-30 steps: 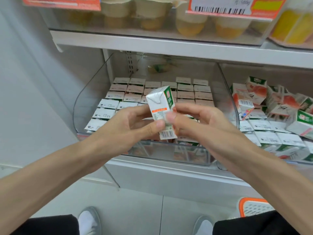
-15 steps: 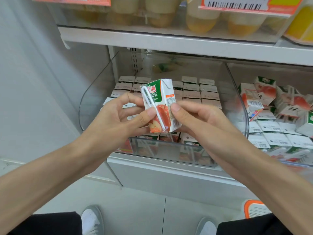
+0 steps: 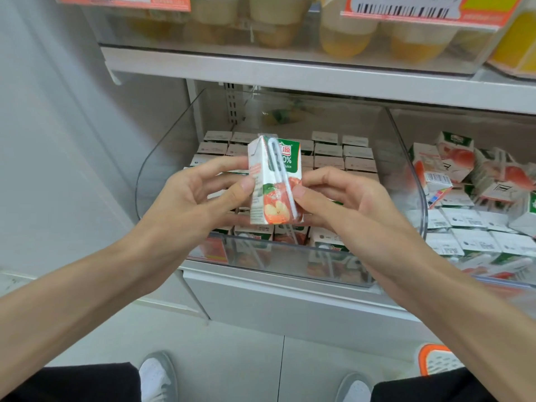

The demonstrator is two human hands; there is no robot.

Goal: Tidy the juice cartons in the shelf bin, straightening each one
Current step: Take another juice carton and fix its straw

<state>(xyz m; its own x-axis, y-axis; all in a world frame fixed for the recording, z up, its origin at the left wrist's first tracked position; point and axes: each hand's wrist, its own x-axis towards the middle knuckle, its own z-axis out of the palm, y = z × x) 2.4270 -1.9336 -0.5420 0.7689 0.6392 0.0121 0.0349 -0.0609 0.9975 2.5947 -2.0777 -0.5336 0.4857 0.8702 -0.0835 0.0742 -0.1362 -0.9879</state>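
I hold one small apple juice carton [image 3: 274,181] upright above the front of the clear shelf bin [image 3: 150,181], its green and red face with the wrapped white straw turned toward me. My left hand [image 3: 200,198] pinches its left edge between thumb and fingers. My right hand [image 3: 345,204] pinches its right edge the same way. Inside the bin, rows of juice cartons [image 3: 342,158] stand upright with their white tops showing; my hands hide the middle rows.
A second clear bin [image 3: 475,274] to the right holds a jumbled pile of the same cartons [image 3: 464,172], some lying on their sides. The shelf above [image 3: 290,71] carries fruit cups. An orange-rimmed basket [image 3: 435,361] sits on the floor at lower right.
The carton was turned in my hands from its white barcode side to its printed front face, now standing upright. My thumbs shifted to its side edges.
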